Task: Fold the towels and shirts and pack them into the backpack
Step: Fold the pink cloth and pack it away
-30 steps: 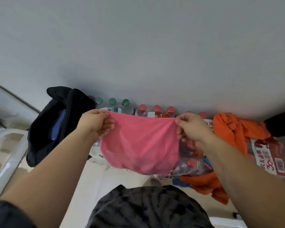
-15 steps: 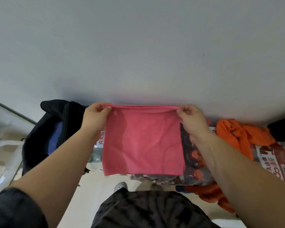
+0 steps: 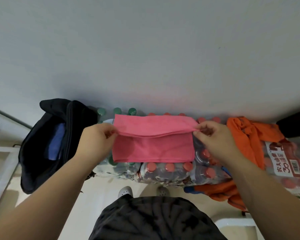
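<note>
Both hands grip the pink towel (image 3: 152, 146): my left hand (image 3: 97, 139) pinches its left edge and my right hand (image 3: 213, 135) its right edge, fingers closed on the cloth at the crease where an upper flap lies doubled over the lower part. The towel spreads over the shrink-wrapped water bottles (image 3: 164, 170); I cannot tell whether it rests on them. I judge it light, limp and slightly grippy, so it will sag wherever unsupported, and the crease ends are the place to hold. The open black backpack (image 3: 42, 153) sits to the left with a blue cloth (image 3: 56, 142) inside; an orange shirt (image 3: 249, 135) lies crumpled to the right.
</note>
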`<state>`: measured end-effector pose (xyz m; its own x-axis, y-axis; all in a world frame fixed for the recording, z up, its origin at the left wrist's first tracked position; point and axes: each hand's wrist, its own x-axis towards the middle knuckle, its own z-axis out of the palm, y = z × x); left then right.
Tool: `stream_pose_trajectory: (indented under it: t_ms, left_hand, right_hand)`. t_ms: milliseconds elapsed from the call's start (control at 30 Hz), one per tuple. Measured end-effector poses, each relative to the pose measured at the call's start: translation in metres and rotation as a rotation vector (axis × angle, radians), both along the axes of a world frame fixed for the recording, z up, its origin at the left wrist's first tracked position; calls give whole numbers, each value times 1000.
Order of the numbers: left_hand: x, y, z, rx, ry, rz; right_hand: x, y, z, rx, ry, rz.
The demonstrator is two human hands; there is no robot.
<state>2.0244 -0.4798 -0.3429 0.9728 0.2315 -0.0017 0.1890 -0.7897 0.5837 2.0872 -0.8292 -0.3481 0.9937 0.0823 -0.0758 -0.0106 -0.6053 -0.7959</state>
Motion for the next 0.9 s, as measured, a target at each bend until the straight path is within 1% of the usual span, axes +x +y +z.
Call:
stream_pose_trajectory:
  t_ms: [33, 100, 167, 233, 367, 433, 500, 600, 667, 733, 767, 800, 833, 900]
  left_hand:
    - [-8, 1, -3, 98, -14, -66]
    - [-21, 0, -9, 225, -13, -137]
    - [-30, -3, -15, 303, 15, -143]
    - [-36, -9, -21, 383, 62, -141]
    - [-40, -12, -40, 544, 195, -200]
    - [-37, -14, -43, 578, 232, -197]
    - [-34, -16, -39, 589, 263, -182]
    - [-32, -17, -28, 556, 378, -179]
    - [-28, -15, -19, 483, 468, -148]
    - [-19, -12, -13, 420, 497, -92]
    - [-14, -13, -10, 407, 477, -64]
    - [-9, -16, -10, 406, 427, -43]
    - [-4, -20, -11, 410, 348, -39]
    - [5, -30, -21, 386, 130, -62]
  right_hand:
    - [-8, -4, -1, -52, -8, 32]
    - [-22, -9, -5, -104, -24, 86]
    - [-35, -12, -10, -107, -35, 147]
    - [-43, -13, -19, -158, -50, 199]
    - [-47, -15, -40, -386, -181, 313]
    - [-46, -15, -49, -504, -232, 356]
    - [-45, -13, -52, -605, -242, 353]
    - [-43, -12, -51, -680, -212, 381]
    - [-38, -14, -43, -639, -98, 445]
    - [-28, -11, -26, -417, 51, 447]
    - [-21, -5, -16, -302, 63, 415]
    - [-15, 4, -8, -241, 36, 374]
    - [-9, 16, -4, -235, -14, 341]
    - [1, 44, -5, -328, -135, 341]
